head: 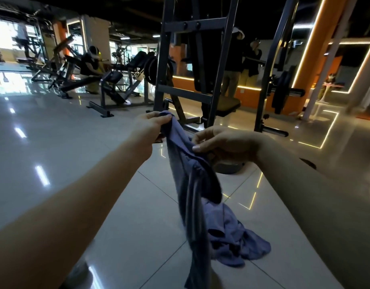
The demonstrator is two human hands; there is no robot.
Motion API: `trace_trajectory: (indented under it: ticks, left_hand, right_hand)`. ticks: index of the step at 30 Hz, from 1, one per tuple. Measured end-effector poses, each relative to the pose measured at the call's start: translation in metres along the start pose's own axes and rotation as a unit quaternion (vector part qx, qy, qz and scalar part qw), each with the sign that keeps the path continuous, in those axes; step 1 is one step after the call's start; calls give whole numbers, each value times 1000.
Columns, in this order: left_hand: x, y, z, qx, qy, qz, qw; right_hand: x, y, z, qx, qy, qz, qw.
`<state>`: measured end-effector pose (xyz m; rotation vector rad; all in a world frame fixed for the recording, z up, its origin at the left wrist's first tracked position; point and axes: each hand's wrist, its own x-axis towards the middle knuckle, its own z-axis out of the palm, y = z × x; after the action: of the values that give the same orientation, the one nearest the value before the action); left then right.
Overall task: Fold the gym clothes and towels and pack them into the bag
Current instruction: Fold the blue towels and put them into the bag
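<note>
A blue-grey gym garment (192, 184) hangs in the air in front of me, its lower end trailing down toward the tiled floor. My left hand (151, 124) grips its top edge with curled fingers. My right hand (219, 142) pinches the fabric a little lower and to the right. A second crumpled blue cloth (238, 240) lies on the floor behind the hanging one; whether it is part of the same garment I cannot tell. No bag is in view.
A dark steel rack (200, 59) stands straight ahead, with weight benches (109, 84) to its left. A person sits at the left machines and others stand at the mirrored orange wall (248, 94). A round dark object (230, 166) sits on the glossy tiles below my right hand.
</note>
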<state>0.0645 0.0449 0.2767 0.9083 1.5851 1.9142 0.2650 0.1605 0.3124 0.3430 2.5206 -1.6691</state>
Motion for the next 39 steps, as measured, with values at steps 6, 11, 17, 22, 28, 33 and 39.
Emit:
trace_trajectory:
  ticks: [6,11,17,22,28,33,39]
  left_hand:
    - [-1,11,-5,-18,45,45,998]
    - [-2,6,-13,51,58,68,995]
    - [-1,7,-14,28,59,31,997]
    - [1,7,-23,31,121,50,991]
    - [2,-1,-30,-47,159,-9,986]
    - [-1,-9,-37,-48,204,-26,977]
    - [5,-13,-54,-55,167,-52,983]
  right_hand:
    - [14,6,-9,53,94,-12,994]
    - [18,2,-5,64,4,-30,997]
    - [22,1,-3,38,14,-9,999]
    - [33,11,-5,18,236,8,972]
    - [27,3,0,-69,232,-18,970]
    - [20,9,-4,-143,138,49,979]
    - [11,33,-24,-79,256,43,963]
